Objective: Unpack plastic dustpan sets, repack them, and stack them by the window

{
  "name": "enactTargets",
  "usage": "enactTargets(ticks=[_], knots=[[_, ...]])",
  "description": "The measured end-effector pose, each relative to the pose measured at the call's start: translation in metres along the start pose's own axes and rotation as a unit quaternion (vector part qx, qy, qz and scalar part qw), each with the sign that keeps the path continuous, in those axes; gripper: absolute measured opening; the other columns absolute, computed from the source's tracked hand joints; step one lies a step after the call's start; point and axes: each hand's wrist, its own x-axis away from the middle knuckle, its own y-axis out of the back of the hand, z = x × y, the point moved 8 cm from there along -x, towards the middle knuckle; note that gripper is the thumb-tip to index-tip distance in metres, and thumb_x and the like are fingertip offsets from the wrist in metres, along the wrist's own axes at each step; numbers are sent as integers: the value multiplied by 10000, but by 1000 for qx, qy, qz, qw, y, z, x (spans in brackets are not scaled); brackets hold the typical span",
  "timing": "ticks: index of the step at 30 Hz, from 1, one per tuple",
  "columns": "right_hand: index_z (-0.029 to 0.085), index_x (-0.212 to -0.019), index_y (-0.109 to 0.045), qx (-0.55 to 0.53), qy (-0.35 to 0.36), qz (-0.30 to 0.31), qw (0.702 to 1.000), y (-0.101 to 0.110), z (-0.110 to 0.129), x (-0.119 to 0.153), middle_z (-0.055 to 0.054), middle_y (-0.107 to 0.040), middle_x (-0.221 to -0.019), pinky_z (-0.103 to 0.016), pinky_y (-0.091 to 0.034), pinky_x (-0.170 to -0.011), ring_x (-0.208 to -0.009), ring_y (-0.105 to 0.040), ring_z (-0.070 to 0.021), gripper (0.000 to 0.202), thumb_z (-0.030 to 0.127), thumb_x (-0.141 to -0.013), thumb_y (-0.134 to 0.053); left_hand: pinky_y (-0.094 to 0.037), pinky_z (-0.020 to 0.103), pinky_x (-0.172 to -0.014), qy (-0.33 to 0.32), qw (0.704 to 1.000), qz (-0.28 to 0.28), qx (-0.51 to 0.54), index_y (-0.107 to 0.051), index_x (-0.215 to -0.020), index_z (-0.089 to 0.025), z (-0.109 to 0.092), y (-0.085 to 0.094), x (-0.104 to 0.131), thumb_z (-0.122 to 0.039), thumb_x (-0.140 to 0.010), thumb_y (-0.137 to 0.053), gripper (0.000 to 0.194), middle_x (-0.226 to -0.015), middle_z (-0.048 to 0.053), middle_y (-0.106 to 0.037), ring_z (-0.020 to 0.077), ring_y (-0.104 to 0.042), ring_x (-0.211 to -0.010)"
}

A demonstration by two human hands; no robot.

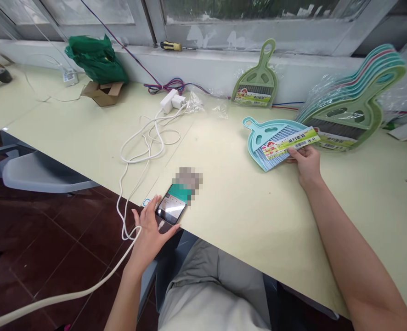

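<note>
My right hand (306, 165) grips a light-blue dustpan and brush set (270, 135) by its wide end, the thumb on the printed label card (291, 142) that lies across the bristles. The dustpan's looped handle points left. At the table's front edge my left hand (151, 232) spans the lower end of a phone (171, 204), with fingers along its left side and the thumb at its bottom corner. The phone's screen is lit and its upper part is pixelated. A white cable (127, 234) runs over the left wrist.
A stack of wrapped dustpan sets (358, 105) leans at the back right; one green set (257, 78) stands against the wall. White chargers (172, 101), a cardboard box (102, 94) and a green bag (96, 57) are further left. A screwdriver (171, 46) lies on the sill.
</note>
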Motion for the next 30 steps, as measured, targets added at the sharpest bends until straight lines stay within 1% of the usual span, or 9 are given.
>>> enactTargets(ticks=[6,9,14,17,20,22,24,27,30], knots=[[160,-945,-631,12,-3,0,1000,1,-2,-1,-113,-720,-976,-226,-478,-526,-679,-635,-141,421,364,-625,-814,-26,632,-1141,-4,1000,-7,-11,-125,-1493,-300,-2,2,0,-503,-821,-604,850,-1422,120,-461,285,-389,-1337],[144,-975,-621,24,-1,3,1000,0,-4,-2,-138,-705,-1020,-229,-479,-526,-715,-649,-152,477,411,-623,-802,-14,621,-1144,-5,1000,3,-21,-154,-1488,-298,2,-2,-12,-542,-829,-572,817,-1437,116,-441,287,-383,-1341],[152,-998,-622,14,17,16,1000,-2,-6,-5,-98,-711,-972,-247,-498,-524,-732,-667,-181,566,490,-580,-802,11,668,-1106,-52,997,56,-29,-176,-1486,-248,16,-19,-74,-556,-842,-538,800,-1470,148,-395,325,-297,-1390],[151,-981,-618,10,20,19,1000,-3,-6,-5,-95,-714,-942,-249,-501,-529,-711,-663,-175,601,523,-545,-800,-9,674,-1096,-42,999,2,13,-85,-1503,-193,12,-25,-123,-516,-837,-562,880,-1515,211,-288,353,-232,-1416],[143,-977,-612,-12,15,13,1000,-2,-3,-1,-101,-716,-933,-265,-514,-546,-689,-657,-170,644,535,-504,-807,-8,618,-1124,-79,988,-72,108,-91,-1498,-179,-31,-37,-159,-474,-822,-596,894,-1559,219,-146,340,-101,-1454],[145,-990,-614,-39,10,9,999,-2,0,4,-89,-719,-902,-279,-528,-565,-660,-649,-160,651,513,-493,-817,-62,550,-1152,-115,966,-61,225,-132,-1489,-194,-76,-57,-176,-471,-825,-591,854,-1564,191,-149,311,-119,-1456],[151,-992,-616,-60,4,4,998,-4,3,11,-66,-721,-857,-286,-541,-583,-629,-641,-148,634,486,-496,-824,-220,472,-1136,-99,919,26,381,-175,-1474,-185,-121,-91,-192,-488,-851,-544,785,-1543,195,-206,288,-284,-1406],[160,-992,-618,-86,-7,19,996,-12,8,27,-44,-725,-826,-283,-557,-613,-621,-651,-143,578,461,-539,-814,-388,420,-1027,-31,804,201,558,-355,-1379,-158,-184,-147,-206,-535,-870,-489,647,-1377,197,-472,269,-538,-1202],[161,-986,-625,-99,-41,78,991,-21,7,43,-45,-732,-819,-285,-571,-622,-632,-678,-157,504,429,-595,-798,-453,397,-931,46,749,213,625,-535,-1162,-133,-207,-174,-214,-558,-827,-541,541,-1134,158,-632,258,-622,-1023]])
